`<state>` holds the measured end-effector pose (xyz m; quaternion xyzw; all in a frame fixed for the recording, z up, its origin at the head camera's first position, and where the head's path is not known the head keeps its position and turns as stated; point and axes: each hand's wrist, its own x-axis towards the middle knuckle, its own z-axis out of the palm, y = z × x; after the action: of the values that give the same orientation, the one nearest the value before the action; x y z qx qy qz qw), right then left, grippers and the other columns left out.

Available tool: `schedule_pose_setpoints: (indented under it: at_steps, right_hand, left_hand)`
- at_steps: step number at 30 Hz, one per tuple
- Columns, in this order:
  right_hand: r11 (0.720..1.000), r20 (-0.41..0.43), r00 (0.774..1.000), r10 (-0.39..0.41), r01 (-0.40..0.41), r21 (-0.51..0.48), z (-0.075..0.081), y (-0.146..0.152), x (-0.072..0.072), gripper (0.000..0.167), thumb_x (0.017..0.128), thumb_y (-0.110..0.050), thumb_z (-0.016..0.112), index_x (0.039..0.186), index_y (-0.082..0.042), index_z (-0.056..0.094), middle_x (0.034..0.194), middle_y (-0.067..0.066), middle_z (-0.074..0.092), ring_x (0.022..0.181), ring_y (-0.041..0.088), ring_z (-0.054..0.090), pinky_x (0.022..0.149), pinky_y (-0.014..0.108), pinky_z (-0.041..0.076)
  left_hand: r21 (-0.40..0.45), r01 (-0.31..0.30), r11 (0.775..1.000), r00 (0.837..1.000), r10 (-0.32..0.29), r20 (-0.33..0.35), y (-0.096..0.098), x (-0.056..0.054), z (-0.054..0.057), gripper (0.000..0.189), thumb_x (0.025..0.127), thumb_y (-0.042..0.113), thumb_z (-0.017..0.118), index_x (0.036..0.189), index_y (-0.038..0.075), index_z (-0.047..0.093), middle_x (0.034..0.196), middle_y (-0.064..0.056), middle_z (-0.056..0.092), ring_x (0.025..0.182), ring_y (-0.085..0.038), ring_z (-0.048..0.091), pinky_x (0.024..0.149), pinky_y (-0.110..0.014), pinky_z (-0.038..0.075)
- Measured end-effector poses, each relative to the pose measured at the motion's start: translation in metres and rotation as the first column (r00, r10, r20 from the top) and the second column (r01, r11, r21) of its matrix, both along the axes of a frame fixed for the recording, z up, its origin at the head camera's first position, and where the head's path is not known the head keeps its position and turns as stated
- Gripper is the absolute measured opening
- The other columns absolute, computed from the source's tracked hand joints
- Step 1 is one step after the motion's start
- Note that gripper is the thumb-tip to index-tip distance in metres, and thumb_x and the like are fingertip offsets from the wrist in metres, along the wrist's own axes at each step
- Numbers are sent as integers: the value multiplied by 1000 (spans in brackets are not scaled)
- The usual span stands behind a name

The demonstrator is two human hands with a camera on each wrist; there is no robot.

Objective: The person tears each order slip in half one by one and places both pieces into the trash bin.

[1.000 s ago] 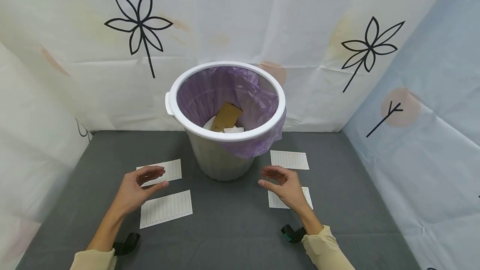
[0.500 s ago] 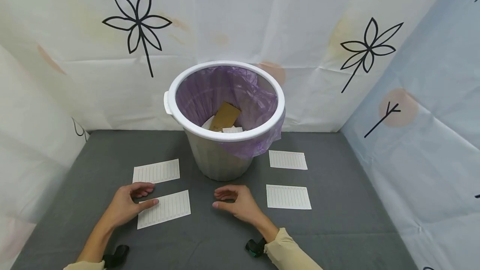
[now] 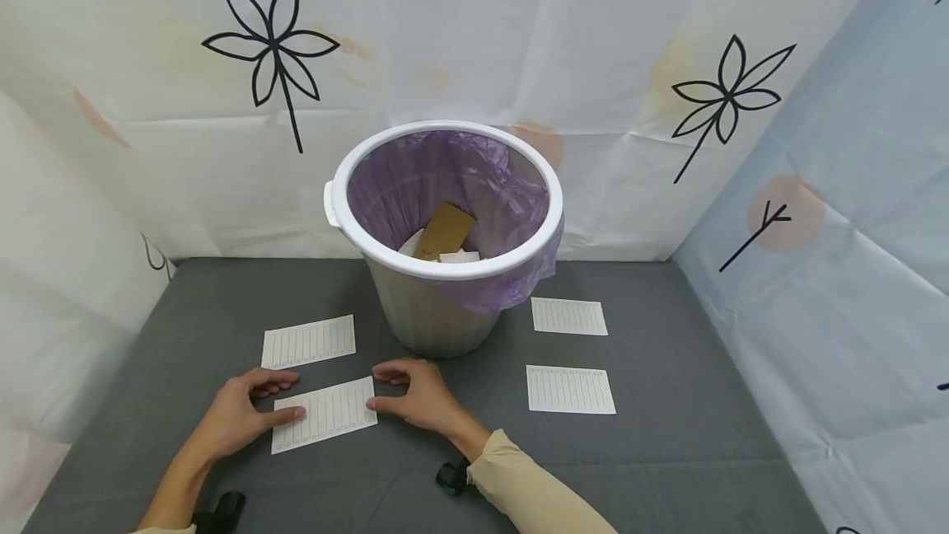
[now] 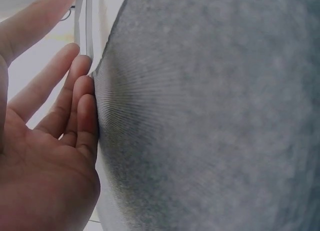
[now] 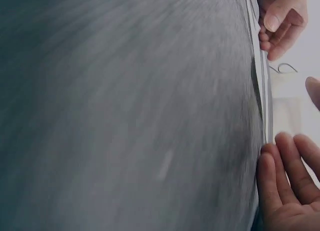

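A white lined card (image 3: 329,414) lies on the grey table at the front left. At its left end my left hand (image 3: 240,410) has loosely bent fingers, its thumb overlapping the card in the head view. My right hand (image 3: 418,395) is at the opposite end, thumb tip right at the card's edge. Gaps show between thumb and fingers on both hands. The left wrist view has the left hand's fingertips (image 4: 85,86) low at the table surface, beside the card (image 4: 106,21). Similarly low are the right hand's fingertips (image 5: 267,156) in the right wrist view.
Behind the hands stands a white bin (image 3: 430,320) lined with a purple bag, with brown cardboard (image 3: 447,229) and white paper inside. Another lined card (image 3: 311,341) lies at the left, and two more (image 3: 569,316) at the right. A patterned cloth (image 3: 474,39) hangs behind.
My right hand has moved left, from over the front right card to the right end of the front left card. My left hand has come down and toward me, from the rear left card.
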<state>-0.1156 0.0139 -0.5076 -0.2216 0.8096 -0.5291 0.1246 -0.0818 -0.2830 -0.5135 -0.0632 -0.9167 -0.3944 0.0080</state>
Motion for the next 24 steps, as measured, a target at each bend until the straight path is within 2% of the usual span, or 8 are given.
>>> schedule_pose_setpoints:
  at_steps: [4, 9, 13, 18, 24]
  right_hand:
    - [994, -61, 998, -6, 12, 109, 0, -15, -1, 49, 84, -20, 86, 127, -5, 70, 125, 2, 67, 114, 12, 61, 97, 26, 48]
    - [973, -139, 990, 26, 7, 229, 0, -27, -2, 54, 83, -24, 87, 131, -7, 67, 127, 2, 64, 119, 14, 56, 102, 30, 44]
    - [954, -200, 978, 58, 5, 301, 1, -31, -3, 55, 82, -22, 87, 131, -7, 67, 125, 3, 63, 118, 15, 54, 101, 27, 43]
    - [946, -246, 967, 68, 16, 325, -1, -34, -3, 52, 81, -17, 88, 128, -7, 68, 121, 2, 62, 114, 14, 52, 98, 22, 42]
    - [948, -241, 969, 48, 31, 315, -5, -36, -3, 48, 80, -13, 86, 126, -8, 70, 115, 1, 59, 109, 11, 48, 94, 20, 41]
  left_hand:
    - [11, 4, 1000, 1000, -4, 12, -2, -1, -2, 52, 70, 26, 95, 112, 3, 74, 106, -7, 72, 94, -19, 65, 80, -19, 47]
    - [50, 29, 998, 999, -27, -36, -4, -2, -5, 49, 70, 20, 95, 111, 3, 74, 103, -7, 72, 92, -10, 64, 80, -13, 44]
    - [45, 42, 998, 998, -39, -57, -4, -2, -4, 48, 69, 16, 95, 110, 3, 74, 101, -6, 72, 90, -9, 63, 78, -14, 44]
    - [4, 32, 999, 999, -32, -34, 0, -1, -2, 48, 67, 17, 96, 108, 4, 74, 101, -5, 70, 89, -9, 62, 77, -19, 46]
    - [-37, 33, 999, 999, -33, 6, 6, -1, 2, 43, 68, 15, 95, 104, 4, 74, 97, -3, 67, 87, -11, 60, 75, -26, 49]
